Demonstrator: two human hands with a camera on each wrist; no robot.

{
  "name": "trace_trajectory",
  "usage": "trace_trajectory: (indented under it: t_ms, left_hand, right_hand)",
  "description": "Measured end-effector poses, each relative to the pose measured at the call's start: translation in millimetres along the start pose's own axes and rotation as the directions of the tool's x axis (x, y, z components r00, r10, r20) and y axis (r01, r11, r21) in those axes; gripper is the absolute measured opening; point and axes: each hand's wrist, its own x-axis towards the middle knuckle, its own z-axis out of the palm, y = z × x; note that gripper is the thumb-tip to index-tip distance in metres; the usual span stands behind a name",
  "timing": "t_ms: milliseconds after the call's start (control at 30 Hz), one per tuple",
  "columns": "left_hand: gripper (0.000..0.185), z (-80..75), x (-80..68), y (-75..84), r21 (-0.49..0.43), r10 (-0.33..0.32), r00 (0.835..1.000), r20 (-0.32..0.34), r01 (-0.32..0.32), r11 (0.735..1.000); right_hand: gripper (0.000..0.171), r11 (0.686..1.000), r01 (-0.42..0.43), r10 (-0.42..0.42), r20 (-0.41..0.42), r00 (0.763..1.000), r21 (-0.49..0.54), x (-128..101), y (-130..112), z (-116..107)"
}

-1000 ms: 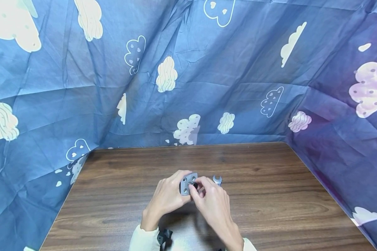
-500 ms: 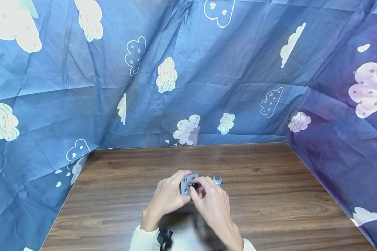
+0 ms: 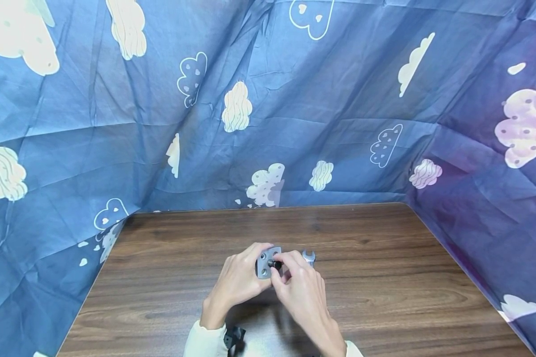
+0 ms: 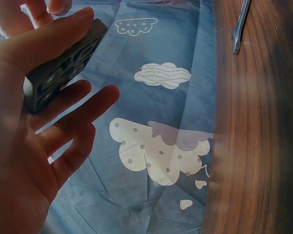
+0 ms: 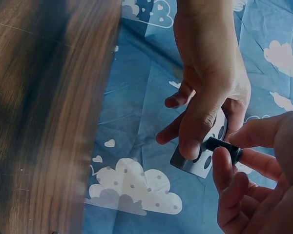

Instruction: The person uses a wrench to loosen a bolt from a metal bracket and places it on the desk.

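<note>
In the head view my left hand (image 3: 236,278) grips a grey metal block (image 3: 263,271) with several round holes in its face, raised over the table. Thumb and fingers hold it by its edges; the left wrist view shows the block (image 4: 63,68) edge-on. My right hand (image 3: 302,287) pinches a black bolt (image 3: 275,265) between thumb and fingertips. The right wrist view shows this bolt (image 5: 223,146) jutting from the holed face of the block (image 5: 185,165), its tip at a hole beside the left thumb. The right fingers are around the bolt's thicker end.
An open-ended wrench (image 3: 309,258) lies on the brown wooden table (image 3: 384,282), just beyond my right hand and partly hidden by it. A blue cloth (image 3: 339,99) with a cloud print hangs behind the table and along its sides. A black fitting (image 3: 234,337) sits by my left sleeve.
The right thumb and fingertips have shifted slightly around the bolt, and more of the bolt shows. The left hand and the block stay almost in place.
</note>
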Motion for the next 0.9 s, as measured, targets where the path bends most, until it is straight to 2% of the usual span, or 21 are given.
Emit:
trace_trajectory:
  t_ms: [633,767,900]
  left_hand:
    - [0.060,-0.3,-0.8,-1.0,0.004,-0.003,1.000,-0.006,0.003,1.000]
    - [0.060,-0.7,-0.7,-1.5,0.018,0.000,1.000,-0.002,0.000,1.000]
    - [0.062,-1.0,-0.1,-1.1,0.016,-0.006,1.000,0.003,0.006,1.000]
  right_hand:
    - [0.027,0.999,0.043,-0.044,0.058,0.997,0.027,-0.3,1.7,0.2]
    - [0.029,0.999,0.020,-0.022,0.055,0.998,0.025,0.8,1.1,0.1]
    - [0.030,0.999,-0.043,0.043,0.042,0.998,-0.003,2.3,0.3,-0.3]
